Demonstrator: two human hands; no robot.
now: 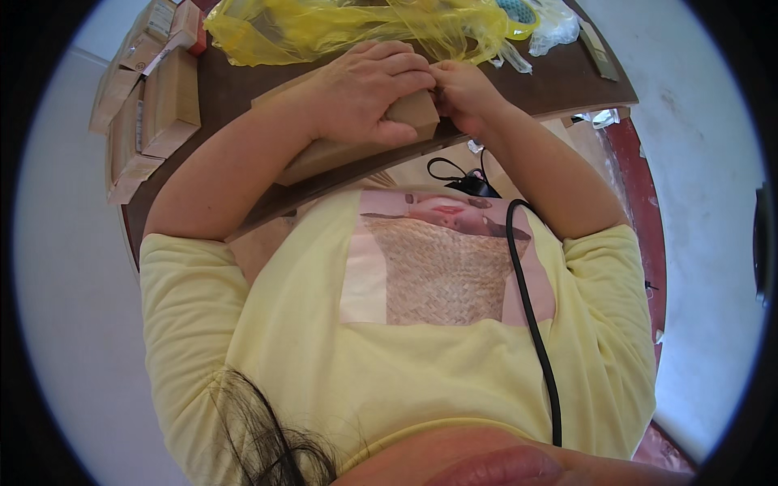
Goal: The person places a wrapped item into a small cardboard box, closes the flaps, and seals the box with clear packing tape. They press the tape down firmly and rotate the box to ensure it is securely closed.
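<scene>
A closed brown cardboard box (340,159) lies at the near edge of the dark table. My left hand (374,91) rests over its top, with the thumb on the near side and the fingers reaching towards the right end. At that right end, the fingertips of my right hand (465,94) are bent against the box's far corner, close to my left fingertips. Whether they pinch something there is hidden. Just beyond both hands spreads a crumpled yellow plastic bag (292,36).
Several cardboard boxes (173,100) are stacked on the table's left side. At the far right are a roll of tape (523,15), a clear plastic bag (556,30) and a flat strip (598,51). A black cable (526,291) hangs over my shirt.
</scene>
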